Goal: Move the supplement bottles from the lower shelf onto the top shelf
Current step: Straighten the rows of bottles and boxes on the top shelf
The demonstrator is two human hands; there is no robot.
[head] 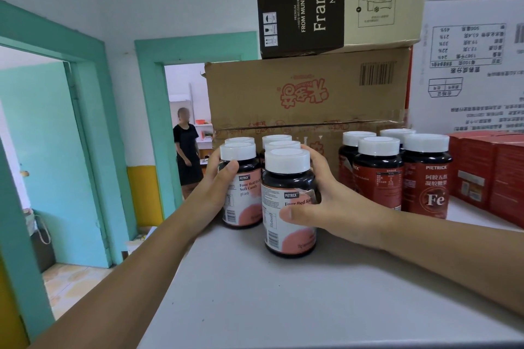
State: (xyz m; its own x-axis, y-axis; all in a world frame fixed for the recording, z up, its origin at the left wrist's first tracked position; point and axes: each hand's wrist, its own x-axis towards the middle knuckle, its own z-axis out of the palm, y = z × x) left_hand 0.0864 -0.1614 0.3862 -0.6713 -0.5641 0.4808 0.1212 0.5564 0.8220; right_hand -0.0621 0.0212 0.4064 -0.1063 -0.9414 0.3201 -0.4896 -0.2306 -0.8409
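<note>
left hand (218, 187): fingers curled round the left pink bottle (247, 188) | right hand (334, 201): fingers and thumb curled round the front pink bottle (289, 178) | both bottles stand on the white shelf (255, 297), side by side | red bottles (425, 181) near, on the right

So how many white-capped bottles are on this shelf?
9. Five pink-label bottles between the left hand and right hand: front, two behind it, two left. Four red-label bottles to their right. More could be hidden behind.
</note>
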